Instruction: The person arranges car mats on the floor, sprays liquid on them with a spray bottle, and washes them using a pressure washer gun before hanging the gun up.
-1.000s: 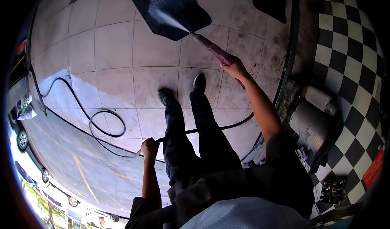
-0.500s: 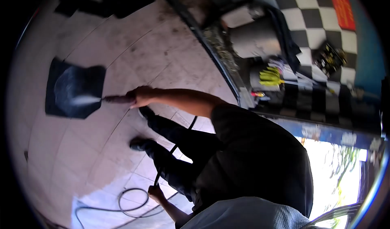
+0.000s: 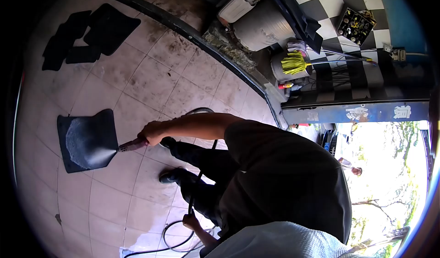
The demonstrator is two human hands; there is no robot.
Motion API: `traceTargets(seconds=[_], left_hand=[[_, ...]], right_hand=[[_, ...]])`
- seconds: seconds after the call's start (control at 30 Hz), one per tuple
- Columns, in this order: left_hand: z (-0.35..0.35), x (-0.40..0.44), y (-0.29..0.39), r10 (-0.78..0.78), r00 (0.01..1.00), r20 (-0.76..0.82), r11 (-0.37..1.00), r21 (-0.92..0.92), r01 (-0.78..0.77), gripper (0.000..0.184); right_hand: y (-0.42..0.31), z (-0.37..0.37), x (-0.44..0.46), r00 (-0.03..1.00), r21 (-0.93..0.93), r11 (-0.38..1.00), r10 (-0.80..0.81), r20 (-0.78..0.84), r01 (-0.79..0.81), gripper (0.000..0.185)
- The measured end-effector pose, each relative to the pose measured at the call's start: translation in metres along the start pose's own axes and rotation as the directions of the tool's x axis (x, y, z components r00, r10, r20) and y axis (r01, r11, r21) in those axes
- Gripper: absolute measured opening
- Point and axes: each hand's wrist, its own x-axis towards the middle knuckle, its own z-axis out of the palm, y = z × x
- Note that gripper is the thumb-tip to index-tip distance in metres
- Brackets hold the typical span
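Tiled floor [image 3: 107, 194]; dark mat [image 3: 87, 136] flat on it, white spray [image 3: 104, 155] striking it. Hose [image 3: 190, 205], left hand [image 3: 191, 221] closed round it. Spray gun [image 3: 132, 145], right hand [image 3: 151, 132] wrapped round its grip. Best done in even, overlapping passes out to the mat's edges, hose slack.

- A right hand [image 3: 150, 132] grips a spray gun [image 3: 132, 145], its nozzle at the edge of a dark mat [image 3: 87, 136] on the tiled floor [image 3: 105, 194]; a white jet fans across the mat's surface;
- The left hand [image 3: 190, 222], lower down, clasps a black hose [image 3: 190, 206] beside the leg; the hose loops on the floor below;
- More dark mats [image 3: 110, 29] lie well apart, upper left; a yellow mop head [image 3: 294, 63] rests near a metal drum [image 3: 263, 29].
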Motion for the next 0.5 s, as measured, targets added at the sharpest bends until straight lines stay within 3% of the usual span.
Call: traceTargets(seconds=[0.03,0.07,0.1,0.13,0.17,0.2,0.23,0.27,0.3,0.33,0.37,0.43,0.5], left_hand=[[-0.004,0.001,0.01,0.038,0.999,-0.005,0.999,-0.011,-0.038,0.049],[-0.007,0.003,0.019,0.065,0.998,-0.018,0.998,-0.022,-0.065,0.049],[-0.008,0.007,0.02,0.107,0.994,0.034,0.988,0.103,-0.11,0.053],[-0.011,0.007,0.022,0.046,0.999,0.008,0.987,0.153,-0.047,0.056],[-0.022,0.006,0.033,-0.094,0.994,0.05,0.987,0.135,0.087,0.058],[-0.032,0.009,0.042,-0.182,0.977,0.111,0.964,0.217,0.155,0.058],[-0.018,0.003,0.028,-0.182,0.98,0.083,0.976,0.137,0.17,0.058],[-0.027,0.008,0.041,-0.237,0.952,0.194,0.963,0.179,0.203,0.055],[-0.026,0.015,0.048,-0.246,0.946,0.211,0.962,0.175,0.211,0.048],[-0.021,0.018,0.049,-0.281,0.949,0.143,0.959,0.084,0.271,0.045],[-0.021,0.012,0.052,-0.309,0.948,0.077,0.951,-0.005,0.31,0.041],[-0.021,0.016,0.053,-0.357,0.934,0.021,0.932,-0.058,0.357,0.036],[-0.029,0.025,0.057,-0.387,0.921,0.051,0.917,-0.084,0.39,0.03]], right_hand=[[-0.003,-0.006,-0.001,0.999,0.006,0.999,-0.039,0.033,0.039,0.036],[-0.007,-0.012,-0.001,0.996,0.036,0.999,0.005,-0.086,-0.001,0.039],[-0.012,-0.016,0.002,0.987,0.071,0.985,0.159,-0.028,-0.157,0.038],[-0.023,-0.024,0.0,0.96,0.077,0.957,0.275,0.055,-0.279,0.037],[-0.016,-0.011,0.008,0.97,0.082,0.97,0.219,0.101,-0.228,0.043],[-0.011,-0.002,0.015,0.999,0.041,0.999,0.025,0.023,-0.026,0.047],[-0.025,-0.02,0.01,0.991,0.003,0.998,0.068,0.112,-0.069,0.048],[-0.003,0.0,0.022,0.994,0.01,0.995,-0.1,-0.034,0.1,0.044],[-0.02,-0.023,0.021,0.999,0.084,0.996,-0.036,-0.02,0.037,0.038],[-0.013,-0.018,0.038,0.996,-0.007,0.998,0.063,-0.063,-0.063,0.037],[-0.025,-0.022,0.039,0.995,-0.035,0.999,0.032,-0.09,-0.035,0.04],[-0.038,-0.018,0.046,0.999,-0.095,0.995,0.017,0.035,-0.014,0.04],[-0.047,-0.007,0.055,0.991,-0.12,0.991,-0.043,0.13,0.059,0.038]])
